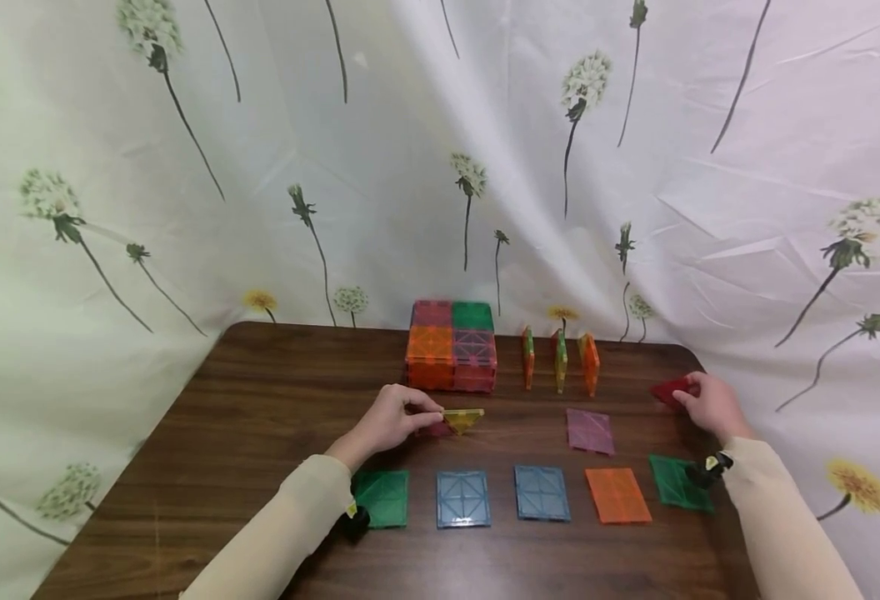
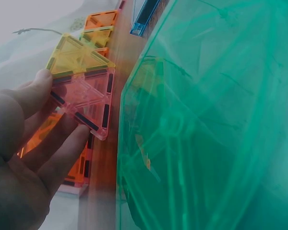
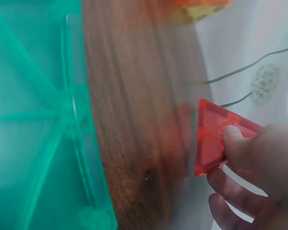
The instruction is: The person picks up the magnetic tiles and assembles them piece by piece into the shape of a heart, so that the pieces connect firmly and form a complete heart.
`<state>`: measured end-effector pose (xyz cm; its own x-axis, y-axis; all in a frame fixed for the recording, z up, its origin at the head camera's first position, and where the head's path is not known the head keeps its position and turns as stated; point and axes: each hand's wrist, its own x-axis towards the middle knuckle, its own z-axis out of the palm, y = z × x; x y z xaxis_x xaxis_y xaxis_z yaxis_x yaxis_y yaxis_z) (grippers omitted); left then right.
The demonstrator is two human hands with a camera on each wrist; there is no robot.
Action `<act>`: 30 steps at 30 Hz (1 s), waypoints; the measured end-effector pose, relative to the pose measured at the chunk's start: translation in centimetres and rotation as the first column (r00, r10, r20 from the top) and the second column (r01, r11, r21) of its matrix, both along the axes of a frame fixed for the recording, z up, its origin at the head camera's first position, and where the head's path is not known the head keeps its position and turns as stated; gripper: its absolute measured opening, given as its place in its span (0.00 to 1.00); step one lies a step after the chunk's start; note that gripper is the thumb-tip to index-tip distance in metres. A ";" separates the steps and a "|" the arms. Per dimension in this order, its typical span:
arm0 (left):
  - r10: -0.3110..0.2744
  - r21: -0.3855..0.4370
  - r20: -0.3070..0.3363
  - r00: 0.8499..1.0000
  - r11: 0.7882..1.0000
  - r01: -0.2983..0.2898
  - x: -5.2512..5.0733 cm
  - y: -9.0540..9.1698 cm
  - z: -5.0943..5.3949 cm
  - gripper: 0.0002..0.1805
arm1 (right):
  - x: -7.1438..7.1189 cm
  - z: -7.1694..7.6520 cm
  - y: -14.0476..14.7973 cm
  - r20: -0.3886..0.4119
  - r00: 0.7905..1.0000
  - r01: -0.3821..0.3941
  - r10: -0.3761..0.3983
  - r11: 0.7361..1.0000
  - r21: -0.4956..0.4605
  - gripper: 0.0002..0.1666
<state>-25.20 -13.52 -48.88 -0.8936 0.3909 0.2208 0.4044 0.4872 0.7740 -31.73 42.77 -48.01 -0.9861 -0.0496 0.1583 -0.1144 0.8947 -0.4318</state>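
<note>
My left hand [image 1: 389, 419] holds a pink triangular magnetic tile [image 2: 84, 96] between thumb and fingers. A yellow triangular tile [image 2: 76, 56] meets it edge to edge; in the head view that yellow tile [image 1: 464, 418] tilts over the table in front of the block of tiles. Over at the far right, my right hand [image 1: 716, 407] pinches a red triangular tile [image 3: 216, 136]. The right wrist view shows the thumb pressed on its face and fingers behind. A green square tile [image 3: 43, 115] fills that view's left side.
The wooden table [image 1: 297, 367] bears a multicoloured tile block [image 1: 452, 346] at the back. Beside it stand three upright tile stacks [image 1: 561, 361]. A purple square [image 1: 590, 431] lies ahead of a front row with green [image 1: 386, 498], blue [image 1: 463, 500] and orange [image 1: 618, 496] squares. Patterned cloth [image 1: 410, 167] hangs behind.
</note>
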 end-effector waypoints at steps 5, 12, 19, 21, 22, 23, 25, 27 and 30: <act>-0.001 -0.003 0.002 1.000 1.000 0.001 -0.1 -0.2 0.2 0.04 | 1.2 0.9 -0.6 -0.122 0.993 -0.008 -0.002 0.997 -0.082 0.14; -0.003 -0.005 -0.015 1.000 1.000 0.003 -0.1 -0.5 0.4 0.04 | 3.4 3.2 -2.7 -0.215 0.977 -0.053 0.005 0.975 -0.217 0.17; -0.011 -0.005 -0.026 1.000 1.000 0.011 0.0 -0.6 0.3 0.05 | 5.4 5.2 -6.7 -0.257 0.957 -0.213 0.136 0.930 -0.299 0.13; -0.015 -0.001 -0.025 1.000 1.000 0.015 0.0 -0.6 0.3 0.05 | 5.6 5.5 -7.9 -0.250 0.952 -0.248 0.176 0.922 -0.297 0.12; -0.015 -0.001 -0.022 1.000 1.000 0.015 0.0 -0.6 0.2 0.05 | 5.7 5.6 -8.6 -0.239 0.951 -0.262 0.194 0.919 -0.295 0.12; -0.017 0.001 -0.019 1.000 1.000 0.017 0.0 -0.6 0.2 0.05 | 5.8 5.6 -9.2 -0.230 0.950 -0.274 0.212 0.918 -0.286 0.12; -0.021 0.003 -0.013 1.000 1.000 0.021 0.0 -0.5 0.2 0.05 | 5.8 5.6 -10.5 -0.205 0.946 -0.300 0.251 0.917 -0.263 0.12; -0.021 0.003 -0.010 1.000 1.000 0.021 0.0 -0.3 0.1 0.05 | 5.7 5.5 -11.8 -0.188 0.938 -0.333 0.293 0.912 -0.240 0.11; -0.023 0.001 -0.012 1.000 1.000 0.023 -0.1 -0.2 0.0 0.05 | 5.4 5.1 -13.7 -0.172 0.918 -0.386 0.356 0.901 -0.196 0.11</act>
